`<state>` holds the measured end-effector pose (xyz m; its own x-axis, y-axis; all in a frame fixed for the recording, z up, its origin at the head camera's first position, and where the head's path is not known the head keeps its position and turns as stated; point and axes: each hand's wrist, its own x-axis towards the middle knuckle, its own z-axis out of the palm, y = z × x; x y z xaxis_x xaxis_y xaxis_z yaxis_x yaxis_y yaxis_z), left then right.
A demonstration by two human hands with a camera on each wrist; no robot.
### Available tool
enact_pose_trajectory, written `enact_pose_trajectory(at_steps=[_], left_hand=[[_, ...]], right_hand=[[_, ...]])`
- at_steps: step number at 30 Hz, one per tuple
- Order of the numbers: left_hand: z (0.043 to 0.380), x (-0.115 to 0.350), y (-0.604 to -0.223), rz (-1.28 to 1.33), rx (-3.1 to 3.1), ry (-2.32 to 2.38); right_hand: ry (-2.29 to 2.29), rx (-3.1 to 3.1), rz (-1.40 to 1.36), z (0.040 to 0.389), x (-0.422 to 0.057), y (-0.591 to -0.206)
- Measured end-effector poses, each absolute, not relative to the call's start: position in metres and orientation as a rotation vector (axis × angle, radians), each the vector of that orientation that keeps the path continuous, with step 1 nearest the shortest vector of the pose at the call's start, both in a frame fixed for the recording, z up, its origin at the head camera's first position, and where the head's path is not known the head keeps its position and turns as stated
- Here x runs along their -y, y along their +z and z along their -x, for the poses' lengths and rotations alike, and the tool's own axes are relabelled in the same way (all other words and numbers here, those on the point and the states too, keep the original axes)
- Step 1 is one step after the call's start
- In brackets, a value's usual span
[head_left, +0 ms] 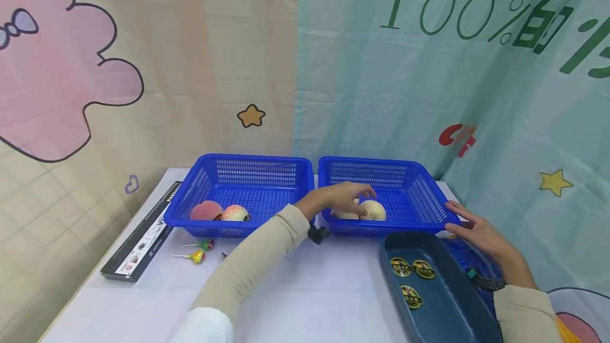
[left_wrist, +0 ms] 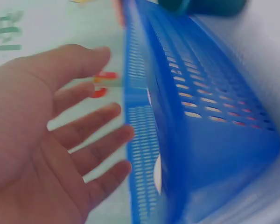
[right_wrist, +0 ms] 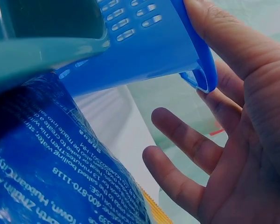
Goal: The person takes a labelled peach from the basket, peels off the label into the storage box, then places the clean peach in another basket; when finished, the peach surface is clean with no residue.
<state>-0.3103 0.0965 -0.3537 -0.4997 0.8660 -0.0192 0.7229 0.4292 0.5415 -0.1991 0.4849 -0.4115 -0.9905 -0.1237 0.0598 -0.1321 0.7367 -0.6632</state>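
Observation:
My left hand hovers over the right blue basket, its fingers loosely spread above two pale round fruits; nothing is held. In the left wrist view the spread left fingers reach beside the basket's rim. At that basket's right front corner my right hand grips the rim between thumb and forefinger, while the other fingers stretch out free, as the right wrist view shows. The left blue basket stands alongside, with a peach-like fruit and a red-and-yellow fruit inside.
A dark teal tray with several black-and-gold stickers lies in front of the right basket. Beside it is a blue printed bag. Lollipops and a long black-and-white box lie at left. A curtain hangs behind.

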Motion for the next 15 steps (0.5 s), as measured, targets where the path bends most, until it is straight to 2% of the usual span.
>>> enact_pose_trajectory(at_steps=[3,7,10,15], left_hand=[[0.295,-0.06,-0.354,-1.482,-2.367,0.898],[0.27,0.011,-0.354,-1.54,-2.457,1.127],[0.252,0.077,-0.349,-1.424,-2.608,1.244],[0.229,0.195,-0.349,-1.058,-2.924,1.248]], right_hand=[[1.121,2.912,-0.193,0.197,-0.487,-0.412],[1.141,2.916,-0.214,0.197,-0.49,-0.409],[1.144,2.931,-0.23,0.198,-0.49,-0.401],[1.062,2.91,-0.185,0.217,-0.471,-0.37]])
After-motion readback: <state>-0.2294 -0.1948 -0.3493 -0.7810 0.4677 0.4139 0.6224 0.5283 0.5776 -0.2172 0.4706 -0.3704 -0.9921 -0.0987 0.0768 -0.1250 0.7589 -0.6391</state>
